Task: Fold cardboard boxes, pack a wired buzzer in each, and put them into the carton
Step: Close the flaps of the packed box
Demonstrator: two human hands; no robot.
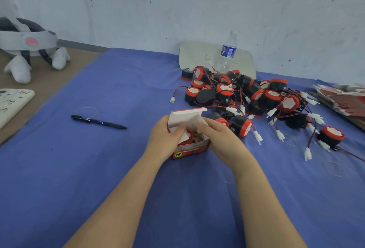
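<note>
A small red and white cardboard box (190, 149) stands on the blue cloth with its top lid flap raised. A red and black buzzer (192, 139) lies inside it, partly hidden by my fingers. My left hand (165, 136) grips the box's left side, thumb on an inner flap. My right hand (218, 138) holds the right side, its fingers pressing a side flap inward over the opening. A heap of red and black wired buzzers (250, 97) lies just behind and to the right. The carton is out of sight.
A stack of flat unfolded boxes (343, 99) lies at the right edge. A water bottle (228, 52) stands before a pale board (197, 56) at the wall. A black pen (98, 122) and rubber bands (333, 168) lie on the blue cloth (98, 168). A headset (25, 46) sits far left.
</note>
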